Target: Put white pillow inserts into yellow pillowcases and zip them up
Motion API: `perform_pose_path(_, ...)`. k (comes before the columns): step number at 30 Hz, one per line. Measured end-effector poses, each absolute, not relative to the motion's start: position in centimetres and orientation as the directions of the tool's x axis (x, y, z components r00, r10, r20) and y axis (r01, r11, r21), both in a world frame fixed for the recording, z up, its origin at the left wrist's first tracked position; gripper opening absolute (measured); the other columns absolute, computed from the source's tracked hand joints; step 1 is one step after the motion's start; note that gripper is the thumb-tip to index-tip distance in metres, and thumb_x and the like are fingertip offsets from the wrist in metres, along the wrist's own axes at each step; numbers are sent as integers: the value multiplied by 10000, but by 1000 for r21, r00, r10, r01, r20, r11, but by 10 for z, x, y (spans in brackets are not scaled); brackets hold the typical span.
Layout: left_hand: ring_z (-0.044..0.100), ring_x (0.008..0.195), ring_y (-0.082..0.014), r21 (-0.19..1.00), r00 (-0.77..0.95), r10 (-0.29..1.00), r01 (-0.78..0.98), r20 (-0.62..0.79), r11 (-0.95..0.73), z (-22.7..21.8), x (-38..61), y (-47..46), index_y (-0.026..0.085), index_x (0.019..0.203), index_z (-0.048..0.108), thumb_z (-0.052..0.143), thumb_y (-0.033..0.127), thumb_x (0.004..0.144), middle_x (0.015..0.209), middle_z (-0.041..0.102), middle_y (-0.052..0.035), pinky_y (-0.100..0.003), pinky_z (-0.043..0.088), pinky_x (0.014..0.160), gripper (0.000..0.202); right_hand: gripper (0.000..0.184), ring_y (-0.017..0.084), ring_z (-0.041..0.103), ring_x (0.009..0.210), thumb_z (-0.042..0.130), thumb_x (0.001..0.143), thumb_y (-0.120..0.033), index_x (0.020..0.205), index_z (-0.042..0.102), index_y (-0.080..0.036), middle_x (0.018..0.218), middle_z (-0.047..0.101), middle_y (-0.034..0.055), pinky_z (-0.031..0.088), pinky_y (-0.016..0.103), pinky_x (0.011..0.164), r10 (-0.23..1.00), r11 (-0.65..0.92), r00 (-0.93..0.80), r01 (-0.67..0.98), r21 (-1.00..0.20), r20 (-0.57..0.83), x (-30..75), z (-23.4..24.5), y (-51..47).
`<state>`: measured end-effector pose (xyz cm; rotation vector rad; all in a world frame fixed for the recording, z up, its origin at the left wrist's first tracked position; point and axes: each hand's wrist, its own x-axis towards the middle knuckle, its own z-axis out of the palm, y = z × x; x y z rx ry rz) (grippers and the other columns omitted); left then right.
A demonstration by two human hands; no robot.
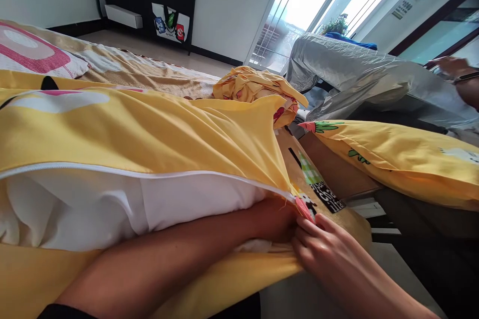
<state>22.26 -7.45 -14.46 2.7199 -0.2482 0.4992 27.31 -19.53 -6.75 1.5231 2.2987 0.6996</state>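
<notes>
A yellow pillowcase (179, 124) with a long white zipper (149, 175) lies open in front of me, and a white pillow insert (187, 199) shows through the opening. My left hand (279, 217) reaches inside at the zipper's right end, against the insert; its fingers are hidden by the fabric and my other hand. From outside, my right hand (318, 241) pinches the right corner of the pillowcase, at a pink printed patch (304, 209).
Crumpled yellow fabric (258, 87) lies on the bed beyond. Another yellow cushion (404, 159) with a carrot print is at the right. Behind it stands plastic-covered furniture (344, 65), with another person's hand (454, 67) nearby. A printed bag (170, 22) stands by the wall.
</notes>
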Motion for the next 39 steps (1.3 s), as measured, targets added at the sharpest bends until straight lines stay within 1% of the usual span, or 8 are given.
perform_pose_path(3,606,824,-170,440,939,-160,-287,304,-851,-148,220,-71,168,880,643,453,231,856,919,676,-48,-270,437,670,202,197,203,578,753,532,572,-16,589,636,-183,621,640,44,423,374,768,922,318,-387,771,551,10,274,-69,-195)
perform_pose_path(9,564,1031,-218,277,935,-259,-323,244,-905,-159,217,-70,173,952,637,460,200,876,1035,655,-56,-343,442,771,195,179,201,582,760,544,582,-30,591,623,-190,615,627,36,419,367,784,915,350,-403,761,546,-24,278,-73,-196)
perform_pose_path(14,522,1093,-225,269,959,-202,-252,201,-930,-163,213,-68,248,1258,534,430,302,917,1290,548,-26,-373,409,906,361,163,194,576,733,559,583,-33,580,599,-191,615,617,27,391,366,764,913,358,-406,768,531,-29,280,-75,-197)
perform_pose_path(18,410,1252,-288,312,985,-121,-154,125,-937,-158,210,-67,330,1341,468,436,377,907,1413,418,-40,-415,356,988,438,174,182,569,714,570,643,-32,574,581,-193,607,608,17,371,357,753,913,359,-407,775,520,-25,282,-76,-198)
perform_pose_path(25,447,1207,-290,433,1000,5,9,-10,-901,-147,209,-67,264,1317,505,466,311,885,1389,449,-85,-426,363,999,436,224,180,547,717,547,611,4,529,557,-205,597,603,15,371,352,750,915,352,-405,790,501,-5,280,-74,-198)
perform_pose_path(30,463,1171,-287,509,990,125,71,71,-858,-150,216,-71,150,1282,522,429,183,862,1321,531,-118,-440,370,1006,432,246,183,535,725,537,611,13,511,529,-211,562,567,10,363,366,820,914,351,-405,781,517,-8,280,-70,-197)
perform_pose_path(35,499,1111,-273,577,980,193,133,45,-806,-162,225,-71,136,1164,572,434,151,833,1208,594,-119,-425,424,962,359,248,189,539,752,532,648,9,530,534,-209,570,569,14,357,367,834,915,354,-402,769,532,-28,279,-67,-196)
perform_pose_path(39,515,1087,-264,580,969,227,129,98,-805,-173,231,-71,95,1222,520,432,120,838,1209,576,-143,-418,444,968,395,239,185,548,760,546,645,11,531,546,-199,566,565,14,360,351,798,921,347,-389,781,520,-29,278,-65,-196)
